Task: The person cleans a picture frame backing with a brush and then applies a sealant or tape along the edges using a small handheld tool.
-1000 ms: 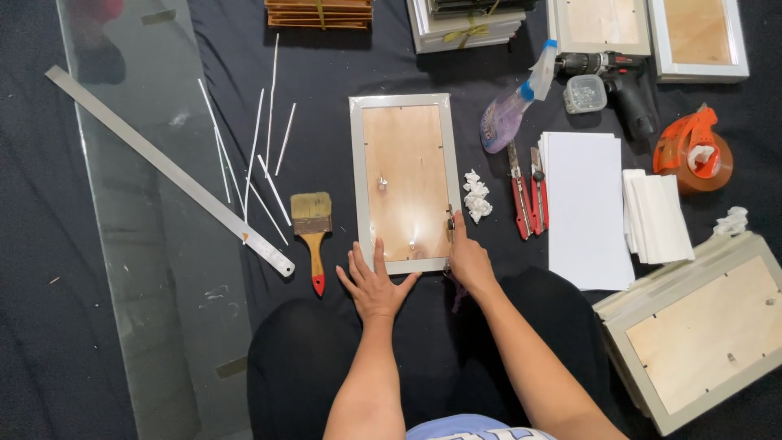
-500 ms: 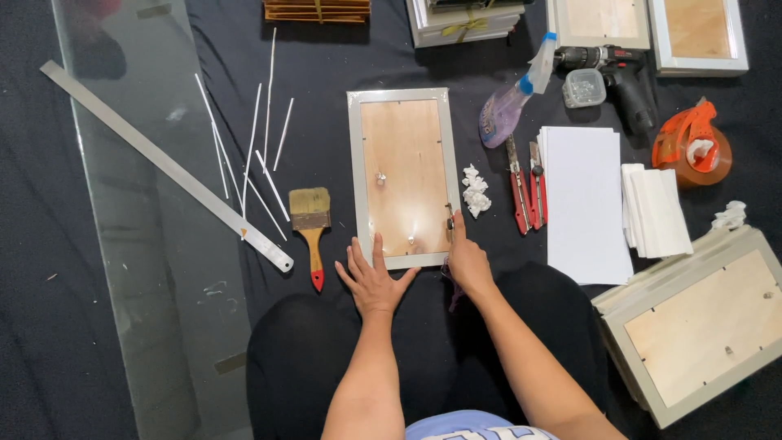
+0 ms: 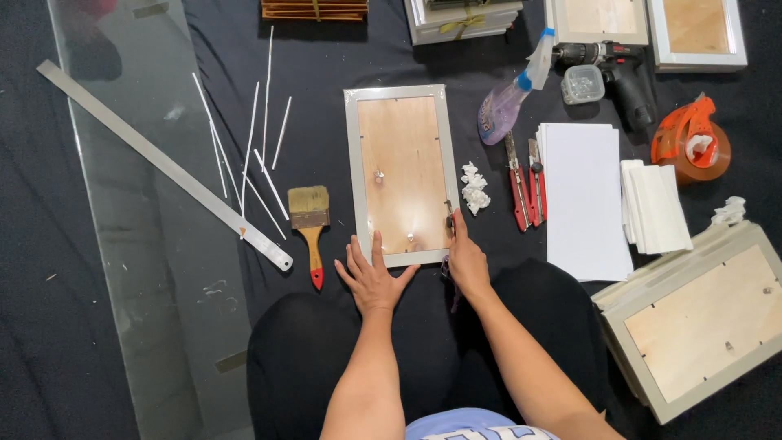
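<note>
While the picture frame (image 3: 402, 175) lies face-down on the dark cloth, plywood backing up, left hand (image 3: 372, 277) presses flat on its lower edge, fingers spread. Right hand (image 3: 466, 259) pinches a small tool against the frame's right rail; tool kind unclear. Paintbrush (image 3: 309, 225) just left, crumpled tissue (image 3: 474, 187) and red pliers (image 3: 525, 181) right.

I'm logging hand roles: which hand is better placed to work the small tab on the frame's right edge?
Right. The right hand already has its fingertips at that tab on the picture frame, apparently holding a small tool, while the left hand lies flat on the bottom edge, steadying it.
</note>
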